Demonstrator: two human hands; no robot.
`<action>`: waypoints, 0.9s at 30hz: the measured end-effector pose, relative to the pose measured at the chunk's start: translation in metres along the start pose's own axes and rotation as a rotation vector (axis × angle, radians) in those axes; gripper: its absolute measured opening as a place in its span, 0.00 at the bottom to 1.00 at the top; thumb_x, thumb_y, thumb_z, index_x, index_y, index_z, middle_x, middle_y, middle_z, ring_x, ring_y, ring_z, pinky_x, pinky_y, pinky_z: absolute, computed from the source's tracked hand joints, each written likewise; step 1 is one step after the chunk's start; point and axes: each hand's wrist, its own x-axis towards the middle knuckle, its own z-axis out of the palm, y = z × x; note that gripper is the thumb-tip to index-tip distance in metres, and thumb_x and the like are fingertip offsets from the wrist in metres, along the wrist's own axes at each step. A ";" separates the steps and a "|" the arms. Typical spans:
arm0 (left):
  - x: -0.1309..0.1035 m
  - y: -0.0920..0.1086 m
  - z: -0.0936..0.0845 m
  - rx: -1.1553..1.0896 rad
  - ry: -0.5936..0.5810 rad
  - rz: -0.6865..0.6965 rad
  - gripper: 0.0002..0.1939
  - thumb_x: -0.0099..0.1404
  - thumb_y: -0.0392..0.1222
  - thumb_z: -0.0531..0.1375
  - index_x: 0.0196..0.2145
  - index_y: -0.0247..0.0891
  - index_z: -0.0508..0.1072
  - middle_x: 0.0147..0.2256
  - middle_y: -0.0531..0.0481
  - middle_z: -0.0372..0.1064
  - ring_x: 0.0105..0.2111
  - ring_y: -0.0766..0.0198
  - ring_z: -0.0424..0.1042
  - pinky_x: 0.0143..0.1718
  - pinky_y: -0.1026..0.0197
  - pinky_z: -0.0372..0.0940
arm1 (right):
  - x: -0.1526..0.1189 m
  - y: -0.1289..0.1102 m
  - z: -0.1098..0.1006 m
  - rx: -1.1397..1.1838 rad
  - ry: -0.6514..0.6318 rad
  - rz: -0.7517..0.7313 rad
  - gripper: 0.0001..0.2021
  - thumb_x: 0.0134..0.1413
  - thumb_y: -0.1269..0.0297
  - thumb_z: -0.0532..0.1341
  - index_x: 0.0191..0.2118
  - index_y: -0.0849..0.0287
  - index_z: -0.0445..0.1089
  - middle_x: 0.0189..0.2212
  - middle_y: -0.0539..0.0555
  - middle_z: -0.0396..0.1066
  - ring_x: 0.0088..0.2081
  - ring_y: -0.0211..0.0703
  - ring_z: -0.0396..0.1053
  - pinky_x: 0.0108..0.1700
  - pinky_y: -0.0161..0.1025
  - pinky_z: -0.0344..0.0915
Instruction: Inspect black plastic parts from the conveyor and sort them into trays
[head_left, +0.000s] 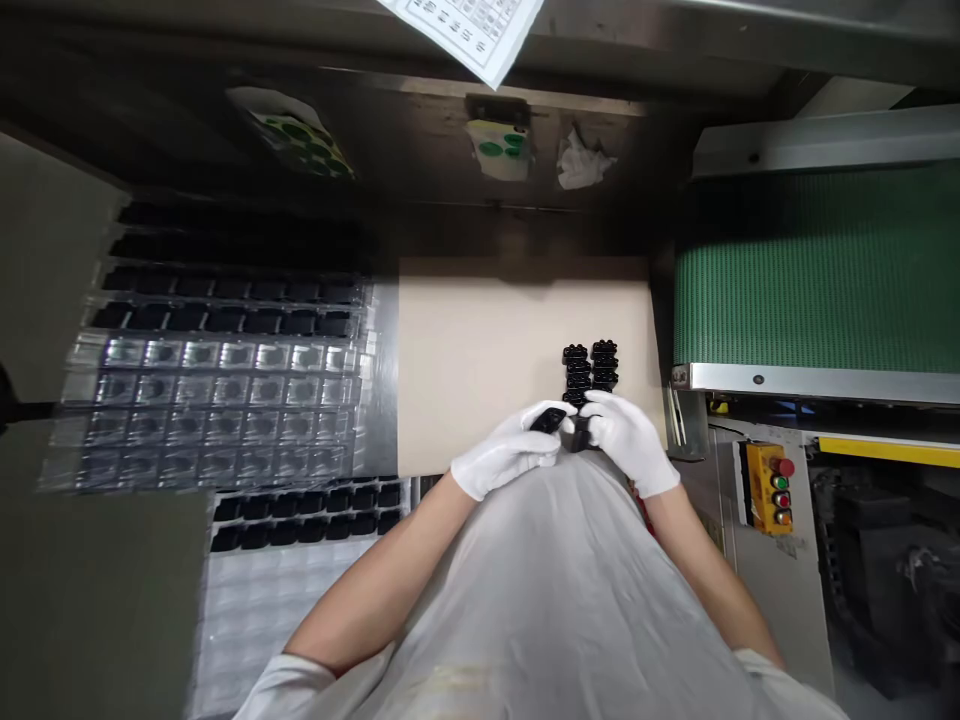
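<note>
My left hand (517,445), in a white glove, grips a small black plastic part (548,420) between thumb and fingers, just above the near edge of the beige sheet. Close on its right is my right hand (621,432), also gloved, with curled fingers. Its fingertips are beside a dark piece (581,436) between the hands; whether they hold it is hidden. Just beyond the hands, two short rows of black parts (591,368) lie on the beige sheet (480,350).
To the left stands a clear compartment tray (202,390), its far rows filled with black parts. A second tray (292,590) lies nearer. At right are a green conveyor belt (817,270) and a yellow button box (770,487). A printed paper (480,30) hangs at the top.
</note>
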 end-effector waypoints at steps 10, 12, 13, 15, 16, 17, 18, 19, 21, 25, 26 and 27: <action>0.018 -0.025 -0.065 -0.254 0.191 -0.060 0.13 0.57 0.33 0.69 0.41 0.29 0.76 0.37 0.44 0.72 0.27 0.68 0.70 0.28 0.69 0.68 | 0.042 0.038 0.013 -0.298 -0.033 0.290 0.15 0.48 0.58 0.68 0.39 0.63 0.71 0.29 0.49 0.69 0.30 0.35 0.66 0.34 0.32 0.61; 0.003 -0.023 -0.085 -0.325 0.311 0.020 0.16 0.58 0.31 0.68 0.46 0.30 0.76 0.39 0.44 0.72 0.30 0.68 0.71 0.30 0.69 0.69 | 0.043 0.034 0.011 -0.489 -0.023 0.264 0.17 0.52 0.63 0.64 0.47 0.63 0.74 0.30 0.50 0.71 0.31 0.37 0.68 0.37 0.34 0.63; -0.006 -0.023 -0.096 -0.370 0.360 0.069 0.18 0.59 0.31 0.67 0.48 0.30 0.76 0.39 0.43 0.72 0.32 0.67 0.71 0.31 0.69 0.69 | 0.043 0.031 0.012 -0.619 -0.035 0.244 0.17 0.55 0.63 0.62 0.50 0.63 0.74 0.32 0.50 0.73 0.32 0.38 0.69 0.38 0.35 0.64; -0.027 -0.024 -0.115 -0.457 0.435 0.165 0.19 0.60 0.33 0.66 0.50 0.28 0.75 0.40 0.42 0.72 0.34 0.65 0.72 0.33 0.68 0.70 | 0.047 0.024 0.019 -0.920 -0.094 0.208 0.17 0.60 0.64 0.59 0.53 0.61 0.74 0.37 0.52 0.76 0.36 0.41 0.72 0.41 0.38 0.66; -0.037 -0.026 -0.124 -0.482 0.470 0.206 0.20 0.60 0.34 0.66 0.50 0.28 0.75 0.40 0.42 0.72 0.34 0.65 0.72 0.33 0.68 0.70 | 0.050 0.020 0.026 -1.070 -0.134 0.200 0.17 0.62 0.64 0.59 0.54 0.61 0.75 0.39 0.53 0.77 0.38 0.43 0.73 0.44 0.40 0.67; -0.046 -0.029 -0.131 -0.497 0.506 0.239 0.20 0.59 0.35 0.66 0.50 0.28 0.74 0.39 0.42 0.72 0.33 0.65 0.72 0.32 0.67 0.70 | 0.056 0.017 0.034 -1.223 -0.175 0.190 0.17 0.63 0.65 0.59 0.55 0.61 0.74 0.42 0.55 0.77 0.41 0.46 0.74 0.47 0.42 0.67; -0.053 -0.032 -0.138 -0.507 0.539 0.264 0.21 0.59 0.36 0.66 0.50 0.28 0.74 0.39 0.42 0.72 0.32 0.65 0.72 0.32 0.66 0.70 | 0.062 0.014 0.044 -1.376 -0.219 0.172 0.17 0.64 0.64 0.60 0.56 0.61 0.74 0.44 0.57 0.78 0.45 0.49 0.75 0.50 0.44 0.68; -0.058 -0.035 -0.143 -0.513 0.568 0.280 0.21 0.59 0.36 0.66 0.50 0.28 0.73 0.38 0.42 0.72 0.30 0.65 0.71 0.32 0.65 0.70 | 0.070 0.014 0.055 -1.519 -0.259 0.147 0.18 0.64 0.64 0.61 0.57 0.61 0.73 0.46 0.58 0.77 0.48 0.53 0.75 0.51 0.46 0.68; -0.061 -0.041 -0.148 -0.511 0.614 0.299 0.21 0.59 0.36 0.66 0.50 0.29 0.73 0.38 0.41 0.74 0.30 0.64 0.72 0.32 0.65 0.70 | 0.084 0.017 0.079 -1.779 -0.360 0.053 0.19 0.64 0.61 0.62 0.58 0.60 0.71 0.50 0.61 0.76 0.51 0.59 0.75 0.48 0.49 0.69; -0.045 -0.044 -0.141 -0.489 0.659 0.284 0.15 0.63 0.37 0.65 0.47 0.30 0.72 0.38 0.39 0.75 0.30 0.64 0.73 0.30 0.66 0.69 | 0.104 0.038 0.115 -2.123 -0.668 -0.170 0.17 0.66 0.68 0.60 0.58 0.65 0.68 0.52 0.67 0.72 0.50 0.63 0.74 0.46 0.52 0.68; -0.041 -0.043 -0.139 -0.499 0.673 0.275 0.12 0.66 0.38 0.63 0.45 0.30 0.72 0.36 0.40 0.75 0.28 0.64 0.73 0.28 0.67 0.68 | 0.107 0.044 0.120 -2.150 -0.735 -0.190 0.15 0.68 0.71 0.57 0.57 0.66 0.69 0.52 0.68 0.72 0.51 0.63 0.74 0.47 0.53 0.68; -0.037 -0.042 -0.137 -0.515 0.686 0.264 0.10 0.68 0.39 0.62 0.44 0.30 0.72 0.35 0.41 0.74 0.27 0.65 0.72 0.27 0.67 0.67 | 0.109 0.049 0.122 -2.153 -0.778 -0.193 0.14 0.71 0.73 0.53 0.55 0.67 0.71 0.51 0.69 0.72 0.51 0.62 0.74 0.48 0.53 0.67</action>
